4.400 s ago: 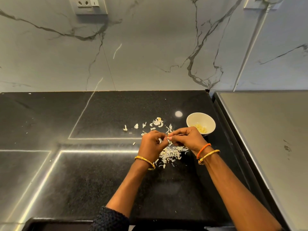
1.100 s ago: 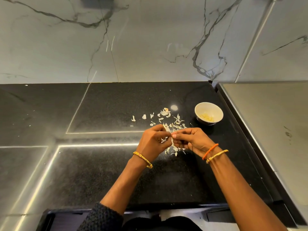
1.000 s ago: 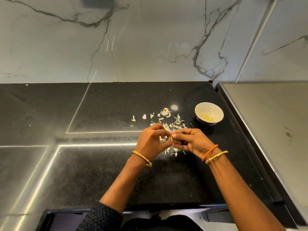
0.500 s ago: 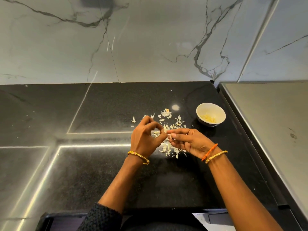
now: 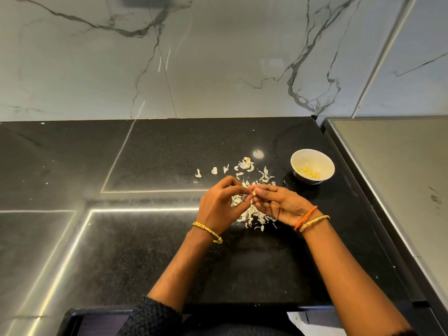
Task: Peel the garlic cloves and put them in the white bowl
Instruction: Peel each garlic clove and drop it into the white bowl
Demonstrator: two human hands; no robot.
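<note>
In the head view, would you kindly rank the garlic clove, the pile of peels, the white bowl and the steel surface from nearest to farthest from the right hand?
1. garlic clove: pinched at the fingertips of the right hand.
2. pile of peels: on the counter just under the hand.
3. white bowl: beyond the hand, to its right.
4. steel surface: far right.

Both forearms are bare from elbow to wrist. The left hand (image 5: 219, 204) has a thin gold bangle (image 5: 208, 232) at its wrist, with a small reddish detail on the band. Farther up that arm from the bangle, a dark knitted sleeve (image 5: 155, 316) with a coarse, nubby texture is pushed back. The right hand (image 5: 282, 204) wears two bands side by side: an orange twisted cord (image 5: 306, 217) nearer the knuckles and a slim gold bracelet (image 5: 314, 223) just behind it.
</note>
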